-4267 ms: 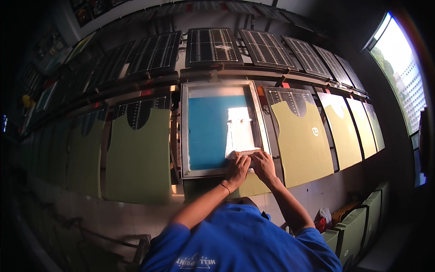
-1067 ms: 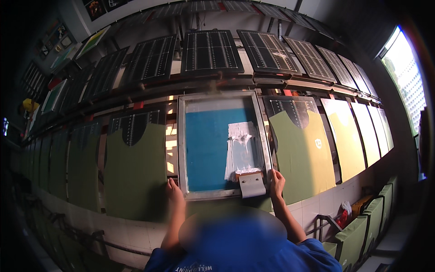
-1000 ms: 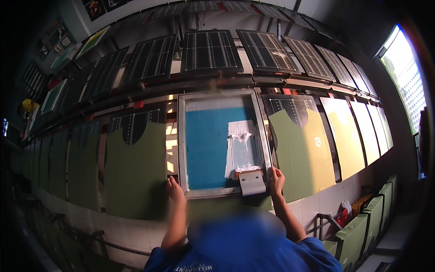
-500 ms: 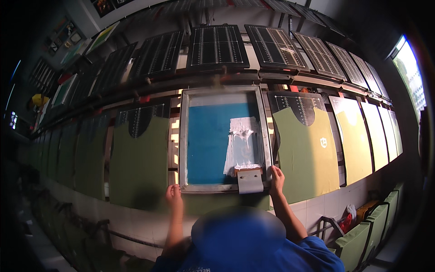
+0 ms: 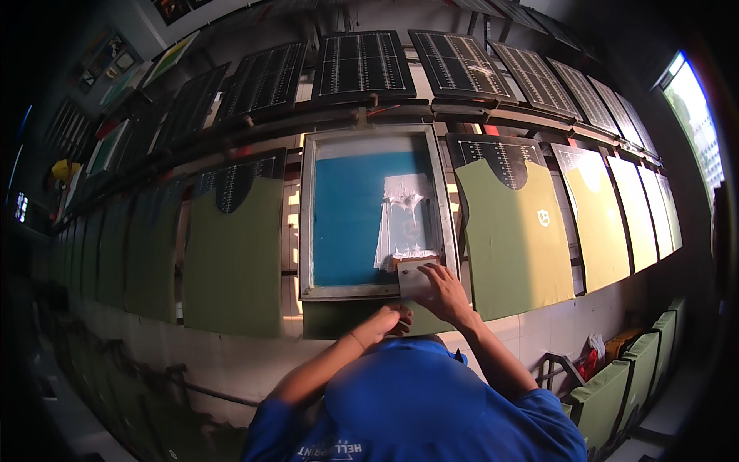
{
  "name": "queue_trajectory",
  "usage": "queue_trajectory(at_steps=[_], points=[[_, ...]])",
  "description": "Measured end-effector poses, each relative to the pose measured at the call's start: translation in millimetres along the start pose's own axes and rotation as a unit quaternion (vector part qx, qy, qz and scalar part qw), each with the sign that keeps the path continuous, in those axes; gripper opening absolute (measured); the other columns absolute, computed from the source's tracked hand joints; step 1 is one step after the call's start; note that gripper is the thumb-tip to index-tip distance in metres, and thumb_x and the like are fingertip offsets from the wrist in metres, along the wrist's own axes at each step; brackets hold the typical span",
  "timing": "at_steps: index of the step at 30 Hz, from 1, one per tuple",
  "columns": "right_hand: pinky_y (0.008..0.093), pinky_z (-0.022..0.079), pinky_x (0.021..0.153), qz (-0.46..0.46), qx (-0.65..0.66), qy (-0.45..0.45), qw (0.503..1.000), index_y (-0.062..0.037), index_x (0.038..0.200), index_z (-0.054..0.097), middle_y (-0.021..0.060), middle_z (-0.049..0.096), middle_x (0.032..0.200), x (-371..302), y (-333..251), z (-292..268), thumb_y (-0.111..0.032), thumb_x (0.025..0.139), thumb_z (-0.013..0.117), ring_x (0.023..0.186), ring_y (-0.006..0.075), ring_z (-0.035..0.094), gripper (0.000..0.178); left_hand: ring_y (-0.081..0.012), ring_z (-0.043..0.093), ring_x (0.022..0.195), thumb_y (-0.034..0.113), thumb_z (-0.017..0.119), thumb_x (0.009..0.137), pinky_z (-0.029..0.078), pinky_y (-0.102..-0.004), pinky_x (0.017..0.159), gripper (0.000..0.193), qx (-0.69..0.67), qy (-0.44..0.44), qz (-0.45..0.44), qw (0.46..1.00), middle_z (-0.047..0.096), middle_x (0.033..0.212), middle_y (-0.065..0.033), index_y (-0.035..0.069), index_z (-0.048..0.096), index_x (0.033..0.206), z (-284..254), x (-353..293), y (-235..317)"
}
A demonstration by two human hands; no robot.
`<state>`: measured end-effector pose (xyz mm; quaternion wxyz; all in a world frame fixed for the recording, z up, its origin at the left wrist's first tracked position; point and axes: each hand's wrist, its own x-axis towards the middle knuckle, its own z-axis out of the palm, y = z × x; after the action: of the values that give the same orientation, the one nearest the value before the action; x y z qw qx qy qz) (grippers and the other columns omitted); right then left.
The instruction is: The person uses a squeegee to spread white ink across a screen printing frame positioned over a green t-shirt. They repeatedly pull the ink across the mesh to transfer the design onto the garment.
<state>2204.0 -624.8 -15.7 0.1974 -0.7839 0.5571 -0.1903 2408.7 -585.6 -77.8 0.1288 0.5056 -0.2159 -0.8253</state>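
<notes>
Head view shows the right hand [image 5: 440,286] resting on the white flat squeegee [image 5: 416,276] at the lower right corner of the metal-framed printing screen with blue mesh [image 5: 369,215], fingers curled over the tool's near edge and gripping it. Half a second ago this hand held the frame's right side beside the squeegee; it has since shifted inward onto the tool. The left hand [image 5: 385,319] has left the frame's lower left corner, where it sat before, and now lies near the body just below the frame's bottom rail, close under the squeegee; whether it grips anything cannot be told, as its fingers are partly hidden. The screen lies flat over an olive-green garment [image 5: 346,316] on its board, with white ink [image 5: 408,219] smeared up the mesh above the squeegee. Neighbouring olive-green shirts [image 5: 516,231] lie on boards to either side, unchanged.
</notes>
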Motion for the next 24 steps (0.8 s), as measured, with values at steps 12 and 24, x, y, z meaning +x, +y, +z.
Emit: queue_trajectory(at_steps=[12, 24], points=[[0.0427, 0.055, 0.082, -0.057, -0.061, -0.036, 0.996, -0.0075, 0.093, 0.071, 0.0108, 0.070, 0.095, 70, 7, -13, -0.009, 0.074, 0.065, 0.094, 0.0311, 0.068, 0.020, -0.0235, 0.069, 0.084, 0.030, 0.056, 0.106, 0.058, -0.0358, 0.078, 0.030, -0.319, 0.003, 0.037, 0.947, 0.070, 0.093, -0.0125, 0.001, 0.061, 0.099, 16, 60, -17], [0.0418, 0.056, 0.082, -0.084, -0.112, -0.030, 0.990, -0.0072, 0.099, 0.072, 0.0119, 0.070, 0.099, 227, 48, -23, -0.010, 0.075, 0.071, 0.095, 0.0316, 0.068, 0.025, -0.0225, 0.068, 0.090, 0.027, 0.055, 0.106, 0.057, -0.0336, 0.082, 0.030, -0.296, 0.014, 0.050, 0.954, 0.069, 0.099, -0.0130, -0.002, 0.060, 0.104, 20, 47, -15]])
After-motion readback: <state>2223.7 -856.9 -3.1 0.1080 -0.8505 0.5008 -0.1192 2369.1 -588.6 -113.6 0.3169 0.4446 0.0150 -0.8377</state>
